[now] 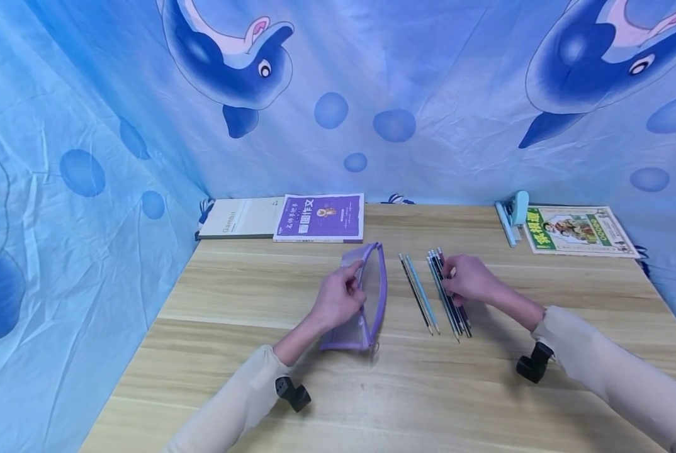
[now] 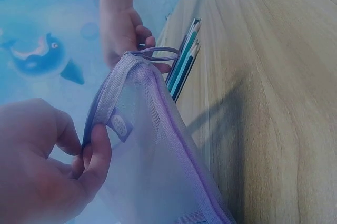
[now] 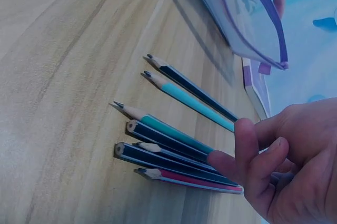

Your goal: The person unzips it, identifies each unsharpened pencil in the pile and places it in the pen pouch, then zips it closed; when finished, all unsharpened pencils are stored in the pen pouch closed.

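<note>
Nearest, on the wooden surface (image 1: 202, 352): left hand (image 1: 338, 299) pinching the rim of a purple mesh pencil pouch (image 1: 369, 296), held up on edge. Just right, two loose pencils (image 1: 420, 294). Further right, right hand (image 1: 468, 280), fingers curled onto a bunch of pencils (image 1: 448, 302) lying flat.
</note>
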Tool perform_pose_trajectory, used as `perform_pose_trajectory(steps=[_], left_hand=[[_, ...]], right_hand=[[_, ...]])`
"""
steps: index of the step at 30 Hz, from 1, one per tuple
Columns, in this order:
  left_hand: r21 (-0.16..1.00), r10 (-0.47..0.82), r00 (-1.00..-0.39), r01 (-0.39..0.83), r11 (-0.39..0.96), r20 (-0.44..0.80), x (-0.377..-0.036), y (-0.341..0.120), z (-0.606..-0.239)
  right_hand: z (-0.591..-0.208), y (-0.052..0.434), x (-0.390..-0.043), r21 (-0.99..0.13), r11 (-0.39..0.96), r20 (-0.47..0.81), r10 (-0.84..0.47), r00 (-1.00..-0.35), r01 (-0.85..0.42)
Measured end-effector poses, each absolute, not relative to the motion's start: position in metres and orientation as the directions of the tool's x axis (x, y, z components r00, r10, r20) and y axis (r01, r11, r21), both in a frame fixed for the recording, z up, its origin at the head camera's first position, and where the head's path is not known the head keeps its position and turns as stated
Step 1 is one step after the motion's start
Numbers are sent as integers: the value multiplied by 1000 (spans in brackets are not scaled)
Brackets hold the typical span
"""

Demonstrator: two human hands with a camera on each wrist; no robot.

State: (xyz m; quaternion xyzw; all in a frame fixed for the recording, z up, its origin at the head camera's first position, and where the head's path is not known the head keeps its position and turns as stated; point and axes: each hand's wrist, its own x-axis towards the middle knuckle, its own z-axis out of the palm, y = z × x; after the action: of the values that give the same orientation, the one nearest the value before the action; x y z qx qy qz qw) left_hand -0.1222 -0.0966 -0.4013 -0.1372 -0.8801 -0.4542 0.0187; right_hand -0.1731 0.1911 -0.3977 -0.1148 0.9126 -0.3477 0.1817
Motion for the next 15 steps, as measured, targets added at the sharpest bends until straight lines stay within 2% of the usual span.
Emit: perform_pose_trajectory(steps=[15], left_hand=[[789, 238, -950, 300, 535, 200, -120, -95, -402]], right_hand=[[-408, 180, -175, -610, 785, -240, -318, -917, -112]])
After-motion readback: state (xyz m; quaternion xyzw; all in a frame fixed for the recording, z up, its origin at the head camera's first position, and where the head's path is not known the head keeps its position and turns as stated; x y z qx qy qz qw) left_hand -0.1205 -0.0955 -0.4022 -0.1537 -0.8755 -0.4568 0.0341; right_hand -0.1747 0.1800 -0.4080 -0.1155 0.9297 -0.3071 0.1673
